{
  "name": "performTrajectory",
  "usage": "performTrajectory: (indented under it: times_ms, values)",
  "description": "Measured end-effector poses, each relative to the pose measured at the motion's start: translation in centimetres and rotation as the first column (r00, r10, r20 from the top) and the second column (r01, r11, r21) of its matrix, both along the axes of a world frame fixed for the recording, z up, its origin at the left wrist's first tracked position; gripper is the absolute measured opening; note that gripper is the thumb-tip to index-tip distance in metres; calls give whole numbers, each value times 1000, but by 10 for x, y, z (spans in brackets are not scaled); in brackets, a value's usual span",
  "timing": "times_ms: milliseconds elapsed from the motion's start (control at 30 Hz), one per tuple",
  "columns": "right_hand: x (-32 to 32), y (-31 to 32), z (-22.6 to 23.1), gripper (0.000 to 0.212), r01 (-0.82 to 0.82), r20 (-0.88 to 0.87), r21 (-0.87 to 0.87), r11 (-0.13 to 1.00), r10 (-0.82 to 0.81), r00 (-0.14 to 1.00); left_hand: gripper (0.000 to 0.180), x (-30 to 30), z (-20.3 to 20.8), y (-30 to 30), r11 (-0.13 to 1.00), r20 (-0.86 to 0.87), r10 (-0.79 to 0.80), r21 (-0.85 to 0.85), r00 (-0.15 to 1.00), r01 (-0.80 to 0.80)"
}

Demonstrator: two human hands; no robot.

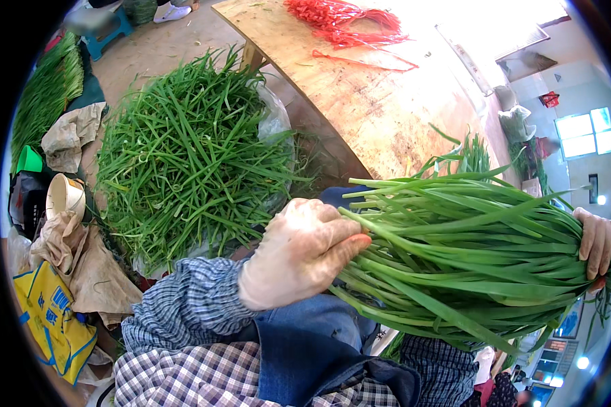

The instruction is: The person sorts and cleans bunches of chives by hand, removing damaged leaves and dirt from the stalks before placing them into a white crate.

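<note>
Head view: left hand (299,252), right hand (597,241) grip chive bundle (461,251)

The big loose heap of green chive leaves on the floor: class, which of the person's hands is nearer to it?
Left. The left hand grips the held bunch beside the heap; the right hand holds the bunch's far end.

Bare concrete floor (163,47) runs across the top left, dusty and pale. A wooden bench (360,102) slants through the middle, its plywood top washed out by strong light toward the right. A blue stool (108,30) stands at the far edge of the floor. Over on the right, a pale wall (557,81) with a bright window (580,134) glowing white. Crumpled brown paper (81,261) and a yellow bag (51,319) lie at lower left.
</note>
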State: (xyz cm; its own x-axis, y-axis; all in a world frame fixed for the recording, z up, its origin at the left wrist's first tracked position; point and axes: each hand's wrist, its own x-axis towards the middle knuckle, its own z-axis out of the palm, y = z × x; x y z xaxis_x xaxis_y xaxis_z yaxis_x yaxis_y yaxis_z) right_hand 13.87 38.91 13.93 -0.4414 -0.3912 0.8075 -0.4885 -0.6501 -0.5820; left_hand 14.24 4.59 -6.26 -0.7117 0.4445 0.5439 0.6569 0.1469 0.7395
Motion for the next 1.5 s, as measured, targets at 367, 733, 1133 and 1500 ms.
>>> performTrajectory:
  times_ms: [367, 733, 1133, 1500]
  values:
    - [1, -24, -10, 32, 39, -29, -76, 996, -41, 999, 17, 4, -14, 42, 968, 264, 7, 240, 965, -72]
    - [17, -1, 3, 41, 99, -114, -109, 989, -111, 987, 24, -34, -52, -89, 443, -442, 524, -588, 728, -676]
    - [10, -15, 4, 34, -122, -160, -140, 983, 99, 982, 27, -37, -9, 26, 985, 139, -150, 112, 979, 134]
    - [18, -32, 3, 27, -86, -254, -152, 985, 45, 966, 9, -32, 0, 12, 999, 285, -30, -25, 958, 39]
